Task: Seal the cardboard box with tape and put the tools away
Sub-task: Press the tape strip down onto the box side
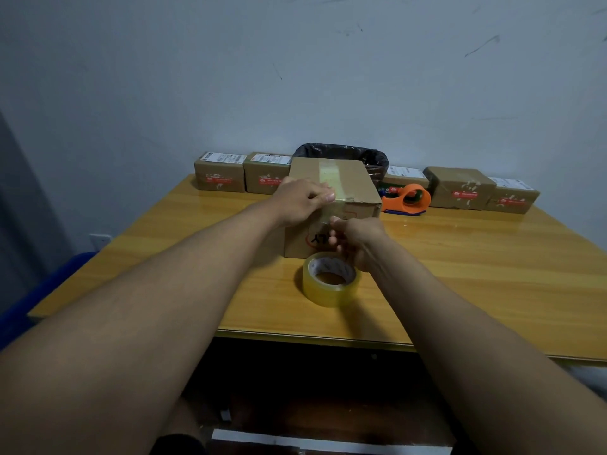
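Brown cardboard box sits at the middle of your yellow wooden bench, flaps closed, with a strip of clear tape running along the top and over the near edge. Your left hand lies on the box's near top edge, fingers half curled and thumb pressing the tape down at the corner fold. Your right hand is against the box's front face, fingers pinched narrowly on the tape end there; whether it grips the tape or only presses it, you cannot tell from here. At 6 o'clock from the box, just beside it, the tape roll lies flat on the bench, touching the underside of your right hand. At 3 o'clock from the box sits the orange tape dispenser, apart from both hands. Small taped parcels line the far edge of the bench from 10 to 2 o'clock, and a black-lined bin stands at 12 o'clock behind the box.
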